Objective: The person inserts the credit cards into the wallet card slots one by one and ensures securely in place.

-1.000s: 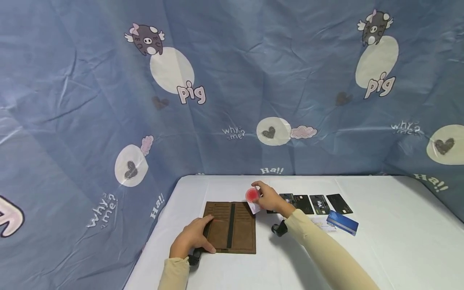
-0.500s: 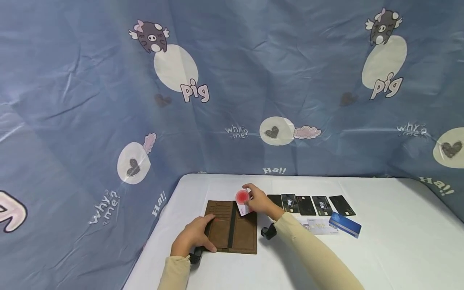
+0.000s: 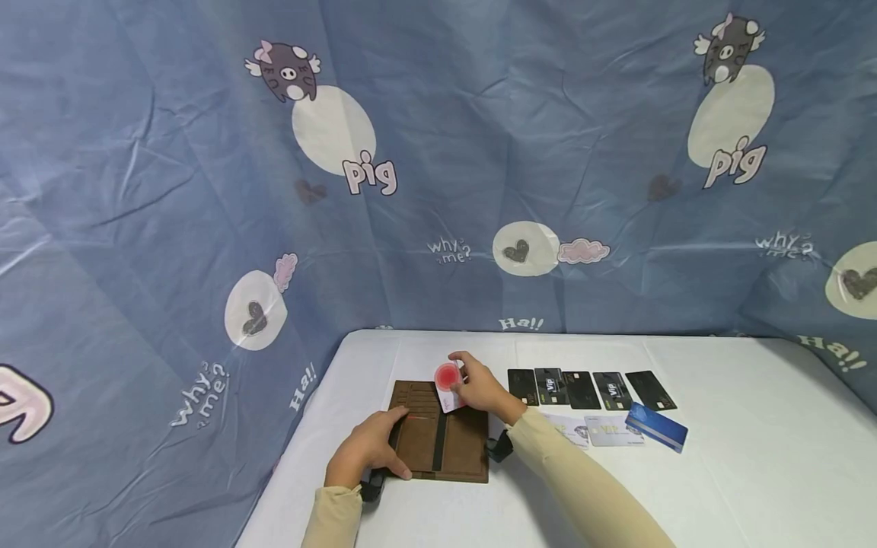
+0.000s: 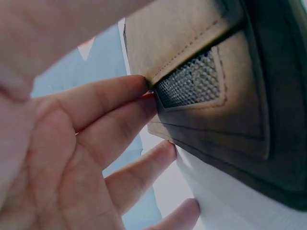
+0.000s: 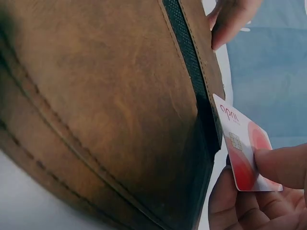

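Observation:
An open brown wallet [image 3: 466, 449] with a dark central band lies on the white table. My left hand [image 3: 373, 445] rests at its left edge, with the thumb by the near corner. In the left wrist view, nearly straight fingers [image 4: 120, 122] touch the wallet's edge beside a mesh window [image 4: 192, 81]. Above the far part of the wallet, my right hand [image 3: 479, 387] pinches a white and red bank card [image 3: 448, 380] between thumb and fingers. The card [image 5: 242, 143] tilts beside the wallet's edge in the right wrist view, its chip and printed lettering showing.
Several black cards [image 3: 580, 390] lie in a row to the right of the wallet. Nearer are two silvery cards [image 3: 614, 431], one partly behind the right sleeve, and a blue card [image 3: 655, 428] overlapping one of them. A blue patterned cloth [image 3: 438, 152] hangs behind the table.
My right hand has moved left with the bank card, from beside the wallet's far right corner to over its far middle. The left hand and wallet stay in place.

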Tool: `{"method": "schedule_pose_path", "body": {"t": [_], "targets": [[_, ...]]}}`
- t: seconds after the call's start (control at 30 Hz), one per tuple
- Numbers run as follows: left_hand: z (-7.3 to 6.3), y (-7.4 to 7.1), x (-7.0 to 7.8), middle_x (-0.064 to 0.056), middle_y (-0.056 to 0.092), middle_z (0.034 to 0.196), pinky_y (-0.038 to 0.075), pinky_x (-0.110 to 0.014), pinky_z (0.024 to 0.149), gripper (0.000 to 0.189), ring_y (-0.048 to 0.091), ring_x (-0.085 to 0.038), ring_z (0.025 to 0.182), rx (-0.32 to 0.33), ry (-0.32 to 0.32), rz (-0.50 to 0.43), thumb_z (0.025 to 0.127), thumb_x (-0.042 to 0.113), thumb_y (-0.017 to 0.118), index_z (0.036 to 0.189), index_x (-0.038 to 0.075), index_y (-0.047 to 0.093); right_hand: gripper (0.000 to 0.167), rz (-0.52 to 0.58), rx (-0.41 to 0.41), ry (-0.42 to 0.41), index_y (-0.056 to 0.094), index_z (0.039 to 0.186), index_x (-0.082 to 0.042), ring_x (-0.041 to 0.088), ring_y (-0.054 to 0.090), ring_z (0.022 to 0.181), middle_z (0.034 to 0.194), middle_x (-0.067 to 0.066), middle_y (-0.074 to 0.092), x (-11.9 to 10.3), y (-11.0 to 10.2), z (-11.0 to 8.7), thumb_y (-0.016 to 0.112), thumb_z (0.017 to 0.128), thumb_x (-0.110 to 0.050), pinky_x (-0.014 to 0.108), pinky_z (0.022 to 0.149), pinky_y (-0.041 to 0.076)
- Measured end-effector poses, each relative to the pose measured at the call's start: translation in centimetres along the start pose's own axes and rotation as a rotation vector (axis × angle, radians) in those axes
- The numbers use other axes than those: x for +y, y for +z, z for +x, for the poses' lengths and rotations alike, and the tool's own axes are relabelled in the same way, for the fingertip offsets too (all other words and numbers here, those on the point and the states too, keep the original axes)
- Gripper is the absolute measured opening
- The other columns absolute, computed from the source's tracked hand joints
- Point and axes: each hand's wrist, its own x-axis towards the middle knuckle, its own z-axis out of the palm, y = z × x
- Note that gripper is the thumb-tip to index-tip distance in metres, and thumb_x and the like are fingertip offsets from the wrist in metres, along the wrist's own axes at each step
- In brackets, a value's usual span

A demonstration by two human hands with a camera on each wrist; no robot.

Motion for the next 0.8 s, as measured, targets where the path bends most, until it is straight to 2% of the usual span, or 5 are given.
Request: {"method": "schedule_pose_path", "body": {"t": [0.23, 0.47, 0.8], "targets": [[0.1, 0.1, -0.2, -0.021, 0.053, 0.142, 0.042, -0.063, 0.103, 0.108, 0.049, -0.042, 0.132, -0.005, 0.017, 0.018, 0.050, 0.025, 0.100, 0.144, 0.008, 0.050, 0.055, 0.014, 0.021, 0.016, 0.047, 0.137, -0.001, 0.012, 0.054, 0.068, 0.085, 0.008, 0.061, -0.3, 0.5, 0.4, 0.067, 0.086, 0.004, 0.025, 0.059, 0.048], [0.3, 0.0, -0.4, -0.020, 0.054, 0.140, 0.043, -0.064, 0.100, 0.109, 0.050, -0.043, 0.130, -0.009, -0.009, 0.026, 0.049, 0.026, 0.101, 0.144, 0.011, 0.050, 0.055, 0.067, 0.044, -0.004, 0.048, 0.136, 0.003, 0.012, 0.050, 0.064, 0.077, 0.008, 0.059, -0.5, 1.5, 1.2, 0.067, 0.085, 0.005, 0.024, 0.056, 0.045], [0.2, -0.2, -0.3, -0.021, 0.055, 0.138, 0.043, -0.064, 0.100, 0.108, 0.051, -0.042, 0.128, -0.017, -0.004, 0.044, 0.048, 0.026, 0.101, 0.143, 0.009, 0.051, 0.053, -0.104, 0.012, -0.055, 0.048, 0.136, -0.003, 0.010, 0.054, 0.068, 0.084, 0.005, 0.065, -0.6, 3.1, 1.7, 0.067, 0.087, -0.001, 0.026, 0.064, 0.048]]}}
